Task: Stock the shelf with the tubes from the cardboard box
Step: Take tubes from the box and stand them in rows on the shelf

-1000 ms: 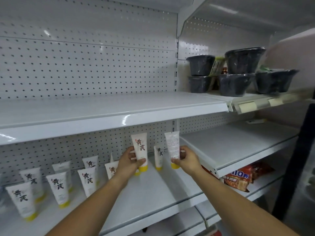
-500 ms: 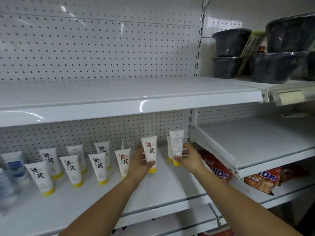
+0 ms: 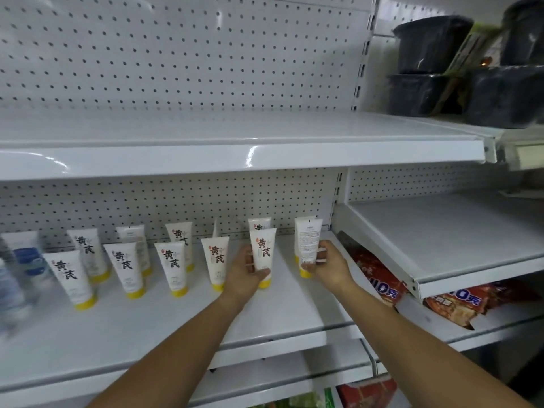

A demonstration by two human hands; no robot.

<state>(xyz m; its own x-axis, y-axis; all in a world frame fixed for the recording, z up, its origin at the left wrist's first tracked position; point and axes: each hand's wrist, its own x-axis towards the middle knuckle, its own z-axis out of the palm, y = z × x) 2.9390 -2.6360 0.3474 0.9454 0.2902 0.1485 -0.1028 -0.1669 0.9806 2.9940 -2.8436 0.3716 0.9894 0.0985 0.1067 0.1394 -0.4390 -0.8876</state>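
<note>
Several white tubes with yellow caps stand cap-down in two rows on the white shelf (image 3: 176, 325). My left hand (image 3: 245, 275) grips one tube (image 3: 263, 251) with black characters facing me, its cap on the shelf, at the right end of the front row. My right hand (image 3: 326, 266) holds another tube (image 3: 307, 242) with its small-print back toward me, also standing on the shelf near the right edge. A further tube (image 3: 259, 223) stands behind the left-hand one. The cardboard box is out of view.
A bare white shelf (image 3: 235, 142) hangs above. Black bowls (image 3: 426, 69) stack at the upper right. Red snack bags (image 3: 379, 278) lie under a lower right shelf (image 3: 441, 240). Blue-labelled bottles (image 3: 26, 263) stand blurred at the far left.
Both hands have lowered their tubes onto the shelf surface. The view has shifted so more of the tube rows on the left shows.
</note>
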